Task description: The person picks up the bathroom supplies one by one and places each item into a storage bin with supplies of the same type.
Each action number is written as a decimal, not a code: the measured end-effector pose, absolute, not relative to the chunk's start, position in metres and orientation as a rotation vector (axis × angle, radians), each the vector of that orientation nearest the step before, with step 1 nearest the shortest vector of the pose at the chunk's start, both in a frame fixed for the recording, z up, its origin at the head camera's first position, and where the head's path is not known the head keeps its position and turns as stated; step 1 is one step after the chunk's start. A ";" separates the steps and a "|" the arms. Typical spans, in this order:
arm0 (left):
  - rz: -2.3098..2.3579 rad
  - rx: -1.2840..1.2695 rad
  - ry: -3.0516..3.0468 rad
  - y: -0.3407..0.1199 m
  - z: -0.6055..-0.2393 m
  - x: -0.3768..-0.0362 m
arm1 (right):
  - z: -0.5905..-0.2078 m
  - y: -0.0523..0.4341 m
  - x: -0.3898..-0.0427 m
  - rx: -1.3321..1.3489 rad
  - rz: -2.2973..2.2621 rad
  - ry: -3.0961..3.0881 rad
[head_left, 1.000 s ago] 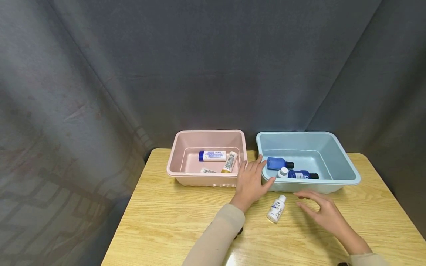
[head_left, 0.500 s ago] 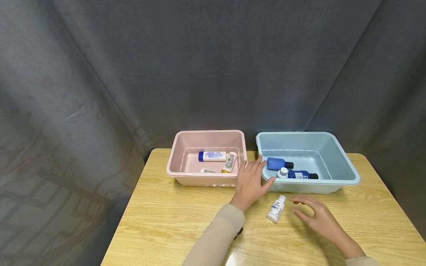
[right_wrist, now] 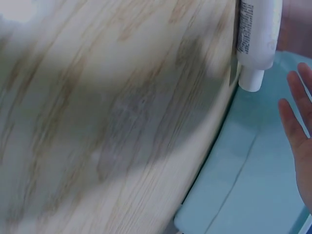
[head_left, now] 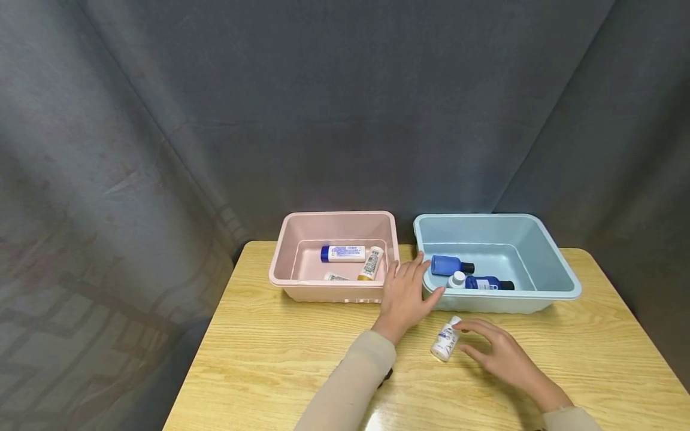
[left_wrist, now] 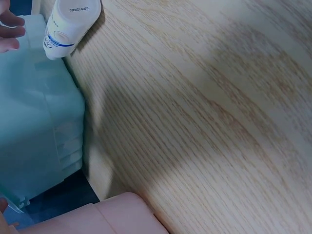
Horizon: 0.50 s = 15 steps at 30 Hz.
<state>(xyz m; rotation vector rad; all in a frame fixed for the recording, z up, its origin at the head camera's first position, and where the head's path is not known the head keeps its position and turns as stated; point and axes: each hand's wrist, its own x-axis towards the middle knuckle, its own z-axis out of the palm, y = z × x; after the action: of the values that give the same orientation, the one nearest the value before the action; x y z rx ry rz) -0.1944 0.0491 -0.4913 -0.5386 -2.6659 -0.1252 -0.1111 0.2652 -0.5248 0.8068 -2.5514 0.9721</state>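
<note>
On the table lies a small white Dove bottle (head_left: 444, 343), its white cap pointing toward the blue bin (head_left: 504, 303). My right hand (head_left: 501, 354) is just right of it, thumb and forefinger apart. The forefinger tip overlaps the bottle near its cap in the head view. My left hand (head_left: 404, 299) spreads its fingers across the neighbouring front corners of the pink bin (head_left: 329, 292) and the blue one. The left wrist view shows the white bottle (left_wrist: 73, 22) beside the blue bin's wall (left_wrist: 39, 112); the right wrist view shows the bottle (right_wrist: 258, 36) from its cap end.
Inside the pink bin are a blue-capped white tube (head_left: 343, 254), a yellow-capped one (head_left: 371, 263) and a partly hidden white item (head_left: 335, 276). The blue bin contains two blue bottles with dark caps (head_left: 446, 265) and a white-capped bottle (head_left: 457, 279). A grey curtain (head_left: 345, 120) hangs behind the table.
My right hand has moved left across the table, from a gap beside the white bottle to right at it. The left hand, bins and bottle have stayed in place.
</note>
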 end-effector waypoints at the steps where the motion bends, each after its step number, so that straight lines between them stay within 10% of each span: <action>1: -0.122 -0.538 -2.667 0.049 -0.491 -0.194 | -0.526 0.265 -0.112 0.807 0.968 -2.556; 15: -0.108 -0.548 -2.663 0.049 -0.491 -0.195 | -0.531 0.256 -0.118 0.863 0.908 -2.652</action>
<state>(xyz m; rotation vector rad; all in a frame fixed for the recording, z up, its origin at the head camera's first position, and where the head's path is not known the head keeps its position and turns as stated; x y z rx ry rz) -0.1948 0.0486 -0.4914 -0.5479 -2.6634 -0.1080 -0.1182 0.2557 -0.5314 0.8635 -2.6517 0.9085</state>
